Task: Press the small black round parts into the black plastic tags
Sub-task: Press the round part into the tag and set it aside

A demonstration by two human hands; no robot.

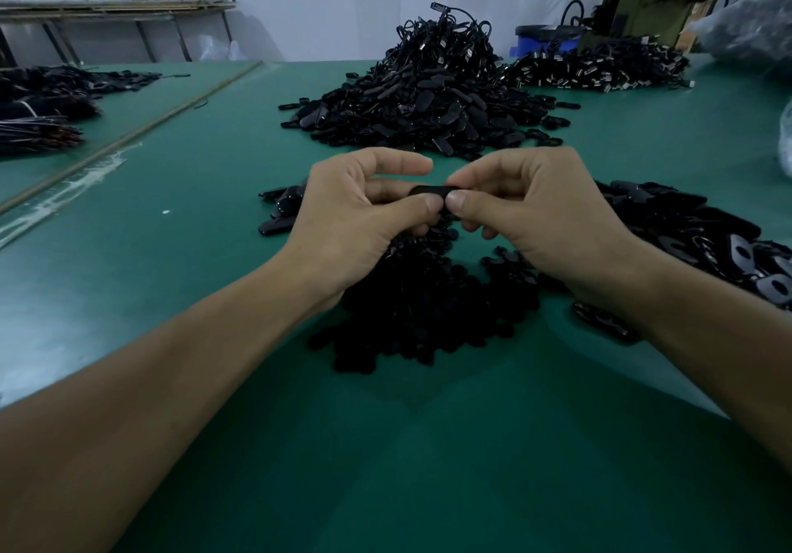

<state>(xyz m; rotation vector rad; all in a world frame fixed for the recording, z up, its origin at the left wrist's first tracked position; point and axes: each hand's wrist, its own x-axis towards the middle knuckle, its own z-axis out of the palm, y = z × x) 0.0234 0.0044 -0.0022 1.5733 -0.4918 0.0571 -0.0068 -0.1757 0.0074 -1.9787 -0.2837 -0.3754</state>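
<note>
black tag (430,190) | pinched between left hand (360,218) and right hand (531,218)

The tag (430,190) pinched between my left hand (360,218) and right hand (531,218) is smooth black plastic with a faint sheen. The round parts (420,312) heaped at 6 o'clock look matt, almost sooty. The heap of tags (428,98) at 12 o'clock is glossy plastic. At 3 o'clock, the spread tags (685,226) show some duller grey faces. The green surface (193,192) is smooth and matt, with a whitish scuffed streak at 9 o'clock. At 2 o'clock a bag (745,25) looks like crinkled, shiny film.
</note>
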